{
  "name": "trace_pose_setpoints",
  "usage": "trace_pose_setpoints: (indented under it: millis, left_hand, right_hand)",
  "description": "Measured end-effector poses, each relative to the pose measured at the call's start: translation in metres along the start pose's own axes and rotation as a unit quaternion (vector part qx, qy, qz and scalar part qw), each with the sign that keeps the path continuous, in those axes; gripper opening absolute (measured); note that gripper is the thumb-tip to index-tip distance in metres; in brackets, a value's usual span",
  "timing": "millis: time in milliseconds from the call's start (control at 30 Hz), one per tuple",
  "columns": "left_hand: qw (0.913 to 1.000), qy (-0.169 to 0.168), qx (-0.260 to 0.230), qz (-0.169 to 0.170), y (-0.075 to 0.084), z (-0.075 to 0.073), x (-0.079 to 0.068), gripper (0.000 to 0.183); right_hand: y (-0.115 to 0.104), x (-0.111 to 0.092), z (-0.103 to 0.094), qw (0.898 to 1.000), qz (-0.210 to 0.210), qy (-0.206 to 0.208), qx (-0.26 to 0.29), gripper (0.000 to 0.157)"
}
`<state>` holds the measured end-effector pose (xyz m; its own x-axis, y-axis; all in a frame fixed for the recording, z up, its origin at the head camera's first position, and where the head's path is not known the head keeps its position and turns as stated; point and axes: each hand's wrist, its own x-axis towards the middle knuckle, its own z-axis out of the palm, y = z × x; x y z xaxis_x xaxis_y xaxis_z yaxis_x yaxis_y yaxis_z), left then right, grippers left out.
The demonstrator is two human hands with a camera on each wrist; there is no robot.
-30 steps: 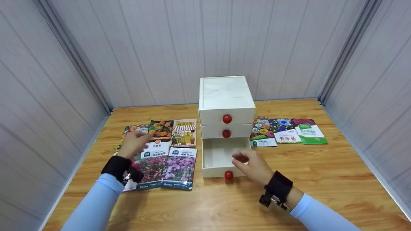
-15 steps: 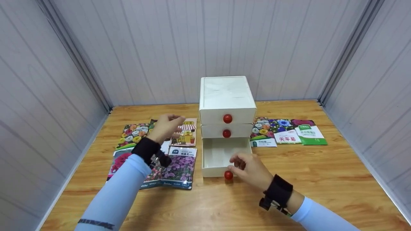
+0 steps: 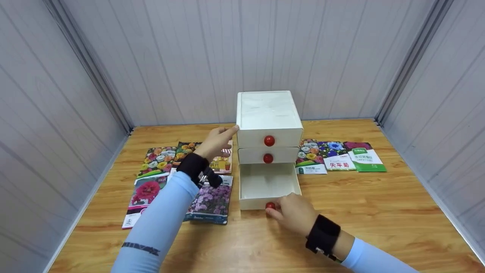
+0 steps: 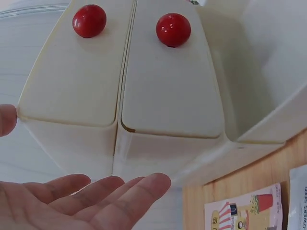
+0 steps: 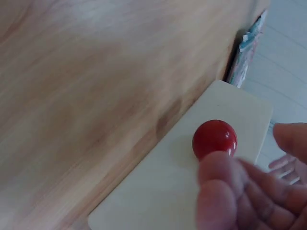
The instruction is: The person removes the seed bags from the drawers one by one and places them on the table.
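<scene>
A small white drawer unit stands mid-table in the head view, its bottom drawer pulled out with nothing visible inside. My left hand reaches to its upper left front corner, the thumb touching there. In the left wrist view the other left fingers lie extended along the unit's side. My right hand is at the pulled-out drawer, fingers curled about its red knob and covering part of it. In the right wrist view fingertips overlap the knob's edge.
Several seed packets lie left of the unit, including one with purple flowers and one with a pink flower, partly under my left arm. Another group lies on the right, among them a green and white packet. Panelled walls enclose the table.
My left hand has moved right from above the left packets to the unit's corner. My right hand has come down from the drawer's opening onto its knob. The drawer stays pulled out.
</scene>
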<state>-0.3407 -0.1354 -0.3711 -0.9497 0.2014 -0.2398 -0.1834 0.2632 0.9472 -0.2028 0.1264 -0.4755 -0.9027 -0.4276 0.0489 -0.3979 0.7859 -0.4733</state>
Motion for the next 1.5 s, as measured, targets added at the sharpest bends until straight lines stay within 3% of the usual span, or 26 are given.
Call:
trace_pose_setpoints:
  millis: [200, 467, 633, 933, 1500]
  left_hand:
    - [0.9997, -0.018, -0.014, -0.002, 0.009, 0.007, 0.009, 0.081]
    - [0.9993, -0.033, -0.017, -0.003, 0.014, 0.013, 0.019, 0.068]
    - [0.9993, -0.023, -0.027, -0.011, 0.016, 0.016, 0.021, 0.059]
    - [0.9986, -0.013, -0.047, -0.019, 0.017, 0.019, 0.021, 0.055]
    - [0.9972, 0.020, -0.072, -0.005, 0.011, 0.024, 0.018, 0.062]
  right_hand:
    - [-0.001, 0.000, 0.008, 0.999, 0.013, 0.016, -0.044, 0.049]
    - [0.001, 0.007, 0.014, 0.998, 0.043, 0.011, -0.040, 0.050]
    - [0.002, 0.012, 0.016, 0.998, 0.054, 0.004, -0.029, 0.047]
    - [0.005, 0.018, 0.016, 0.998, 0.049, 0.035, -0.027, 0.042]
    - [0.017, 0.059, 0.010, 0.995, 0.092, 0.034, 0.008, 0.040]
